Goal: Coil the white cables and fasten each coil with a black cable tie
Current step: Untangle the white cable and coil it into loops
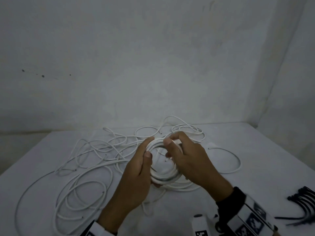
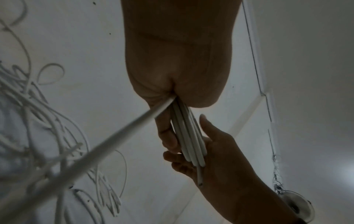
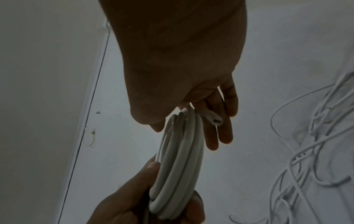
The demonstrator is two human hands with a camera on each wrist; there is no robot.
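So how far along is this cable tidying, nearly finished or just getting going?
Early days, by the look of it. No tied coil shows anywhere. In hand: one coil of several loops, gripped by the left hand and the right hand, with no tie on it yet. Left to do: the loose cables still sprawl over the table, and the black ties lie unused at the right.

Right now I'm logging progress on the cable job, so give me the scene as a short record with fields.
coil: white coil, several loops, held up between both hands
left hand: left hand grips the coil's near-left side
right hand: right hand holds its far-right side
tie on coil: none visible
loose cables: loose cables tangled on the table
ties: black cable ties at the right edge, untouched
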